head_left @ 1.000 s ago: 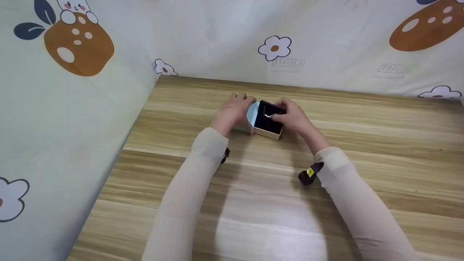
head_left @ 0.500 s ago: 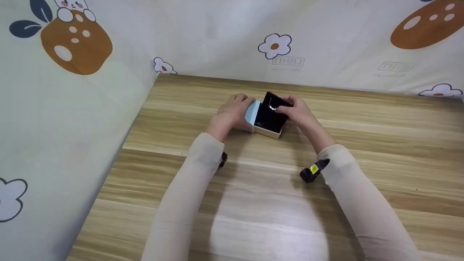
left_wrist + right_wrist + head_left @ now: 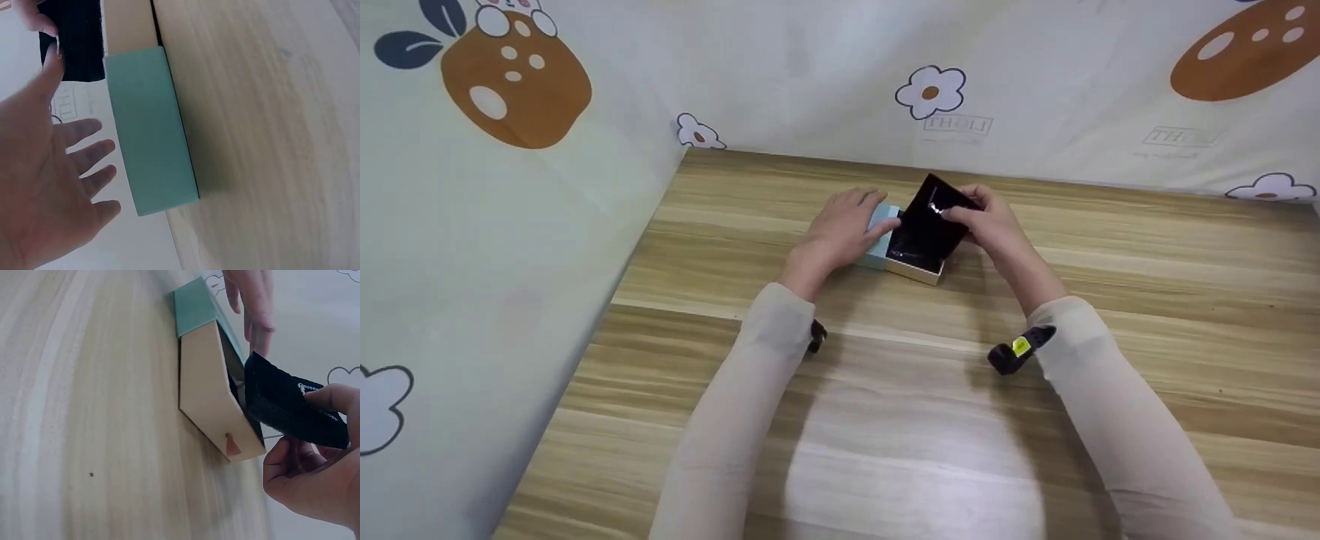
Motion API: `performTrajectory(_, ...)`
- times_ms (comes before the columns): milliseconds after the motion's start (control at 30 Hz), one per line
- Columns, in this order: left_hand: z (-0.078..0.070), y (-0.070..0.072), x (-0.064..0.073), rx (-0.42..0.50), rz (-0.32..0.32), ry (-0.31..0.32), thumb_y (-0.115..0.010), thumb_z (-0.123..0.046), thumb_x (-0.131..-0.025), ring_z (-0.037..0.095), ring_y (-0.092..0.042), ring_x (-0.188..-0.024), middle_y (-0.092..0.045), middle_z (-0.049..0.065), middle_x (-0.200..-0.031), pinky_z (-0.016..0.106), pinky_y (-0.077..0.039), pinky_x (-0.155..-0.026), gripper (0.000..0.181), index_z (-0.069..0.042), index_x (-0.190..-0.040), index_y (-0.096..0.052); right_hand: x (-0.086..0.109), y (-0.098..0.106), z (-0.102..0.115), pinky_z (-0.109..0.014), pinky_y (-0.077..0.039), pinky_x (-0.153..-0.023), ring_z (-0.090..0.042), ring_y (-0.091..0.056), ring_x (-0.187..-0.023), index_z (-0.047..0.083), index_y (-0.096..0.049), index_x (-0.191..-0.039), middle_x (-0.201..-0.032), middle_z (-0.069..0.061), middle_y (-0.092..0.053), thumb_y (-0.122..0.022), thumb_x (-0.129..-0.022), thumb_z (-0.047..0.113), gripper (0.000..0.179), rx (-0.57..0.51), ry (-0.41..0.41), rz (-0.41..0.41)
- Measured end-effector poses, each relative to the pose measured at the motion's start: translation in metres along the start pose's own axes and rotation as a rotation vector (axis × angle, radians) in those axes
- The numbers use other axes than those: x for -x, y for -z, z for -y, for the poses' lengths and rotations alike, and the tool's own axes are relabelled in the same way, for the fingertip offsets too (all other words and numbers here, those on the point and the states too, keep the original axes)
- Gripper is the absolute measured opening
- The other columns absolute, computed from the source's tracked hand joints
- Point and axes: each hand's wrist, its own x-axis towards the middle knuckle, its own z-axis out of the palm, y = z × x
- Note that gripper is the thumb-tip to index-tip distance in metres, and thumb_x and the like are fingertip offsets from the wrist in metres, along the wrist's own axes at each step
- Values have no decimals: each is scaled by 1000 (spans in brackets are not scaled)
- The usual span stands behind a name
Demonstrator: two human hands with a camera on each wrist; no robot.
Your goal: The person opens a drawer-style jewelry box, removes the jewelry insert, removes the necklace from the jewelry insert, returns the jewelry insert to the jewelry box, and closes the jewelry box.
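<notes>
My right hand (image 3: 994, 225) pinches a black foam pad (image 3: 287, 399) between thumb and fingers. A thin silver chain necklace (image 3: 304, 388) runs across the pad, under my thumb, and a strand hangs below. The pad is tilted, lifted partly out of the cream drawer (image 3: 205, 377) of a jewelry box, its lower end still at the drawer. The drawer stands pulled out of its teal sleeve (image 3: 149, 132). Over the sleeve is my left hand (image 3: 840, 229), fingers spread and holding nothing. Its thumb comes close to the pad; I cannot tell whether they touch.
The box rests on a wood-grain table (image 3: 885, 420), toward the back. A small pink tassel (image 3: 232, 445) hangs on the drawer's front. A patterned white sheet (image 3: 810, 82) rises behind and at the left of the table. Both wrists wear black cameras.
My right hand has raised the pad up and to the right, tilting it out of the drawer. My left hand has loosened from the sleeve, its thumb now above the box.
</notes>
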Motion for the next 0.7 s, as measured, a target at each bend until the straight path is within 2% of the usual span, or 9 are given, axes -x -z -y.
performTrajectory(67,-3,1,0,63,-38,-1,-34,-47,-107,25,-26,-152,-32,8,-162,40,-20,-126,59,-16,-156,-31,1,1,3,-16,-55,-75,-6,-61,-85,12,-52,-109,-108,0,-50,-59,-92,3,21,-14,-1,0)
performTrajectory(167,-7,1,0,186,-91,-12,-38,-36,-108,24,-33,-149,-40,7,-158,38,-26,-123,50,-15,-154,-37,3,2,9,-16,-55,-73,-6,-62,-83,12,-53,-108,-107,0,-51,-60,-91,3,20,-23,2,1)
performTrajectory(400,-11,-1,5,528,-178,-81,-51,-19,-105,20,-42,-144,-53,5,-149,34,-31,-120,45,-11,-148,-45,6,6,18,-16,-55,-71,-5,-62,-81,11,-54,-105,-102,2,-53,-61,-92,2,17,-43,27,22)
performTrajectory(533,-15,-1,4,706,-181,-119,-53,-14,-103,20,-48,-140,-57,9,-145,34,-35,-118,44,-9,-146,-48,7,7,21,-17,-56,-72,-6,-62,-83,11,-56,-105,-102,2,-54,-61,-91,1,17,-61,41,38)
performTrajectory(700,-22,-1,3,929,-127,-133,-53,-11,-102,24,-53,-135,-56,15,-145,33,-41,-113,45,-5,-146,-46,11,8,27,-18,-56,-72,-7,-64,-82,9,-57,-105,-101,0,-57,-63,-91,1,17,-84,57,48)
